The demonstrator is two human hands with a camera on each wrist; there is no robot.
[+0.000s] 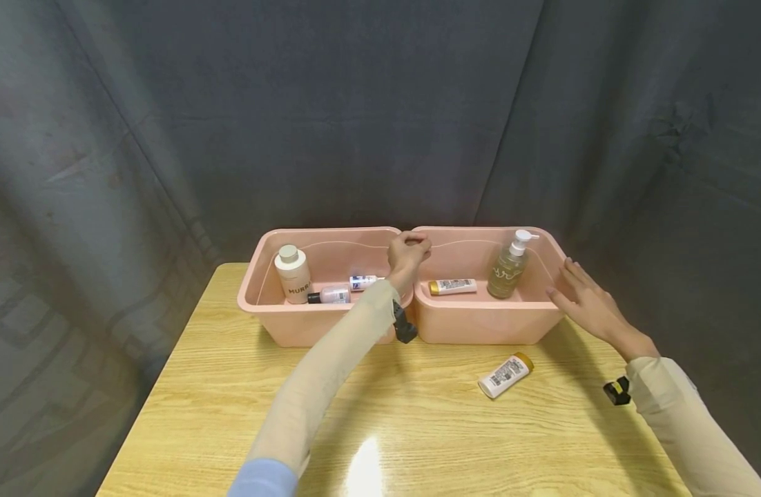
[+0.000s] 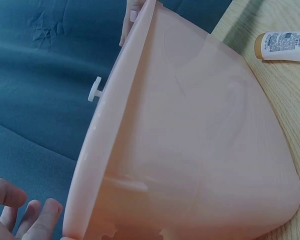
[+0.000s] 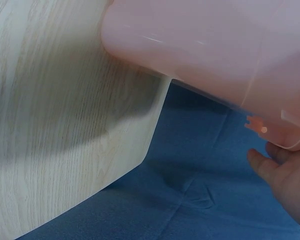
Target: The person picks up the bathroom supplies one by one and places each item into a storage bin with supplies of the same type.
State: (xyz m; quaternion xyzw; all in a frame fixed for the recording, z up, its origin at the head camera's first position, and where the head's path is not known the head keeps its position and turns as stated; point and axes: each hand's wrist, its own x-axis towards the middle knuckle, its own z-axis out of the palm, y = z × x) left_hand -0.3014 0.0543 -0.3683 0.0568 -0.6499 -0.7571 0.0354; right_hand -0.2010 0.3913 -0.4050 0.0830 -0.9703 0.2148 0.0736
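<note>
My left hand point(image 1: 408, 254) is over the place where two pink bins meet, its fingers loosely bent above the rims. In the left wrist view those fingers point(image 2: 42, 220) are beside the rim of the right pink bin point(image 2: 205, 120). Against that bin's outer right end lies my right hand point(image 1: 588, 300), fingers extended along the rim. A pump bottle point(image 1: 507, 269) stands inside the right bin, and a white tube with a gold cap point(image 1: 453, 286) lies near it. Another gold-capped tube point(image 1: 507, 375) rests on the table in front.
The left pink bin point(image 1: 331, 316) holds a white bottle point(image 1: 293, 276), a small black-capped bottle point(image 1: 331, 295) and a white-and-blue bottle point(image 1: 363, 282). Both bins stand at the back of the wooden table point(image 1: 231, 400). Dark curtain point(image 1: 355, 124) hangs behind.
</note>
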